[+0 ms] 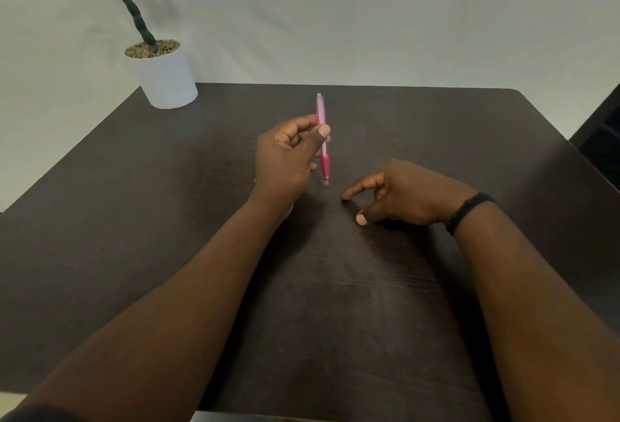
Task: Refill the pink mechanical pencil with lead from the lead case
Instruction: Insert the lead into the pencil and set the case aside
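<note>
The refill looks partway done: no lead case is in view, and the right hand (399, 195) is on the dark wooden table (469, 139), index finger and thumb narrowed on a thin dark lead stick (353, 205). Just beyond it, the left hand (285, 156) grips the slim translucent pink mechanical pencil (322, 139) — near upright, tip down, white cap seemingly still on — so loading remains.

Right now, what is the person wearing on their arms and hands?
Both forearms are bare, with no sleeves over them apart from a dark edge, possibly a sleeve, at the bottom left corner. The right hand has a narrow black band around its wrist. The left hand and its wrist carry nothing visible. No gloves, and no rings that show on the fingers.
</note>
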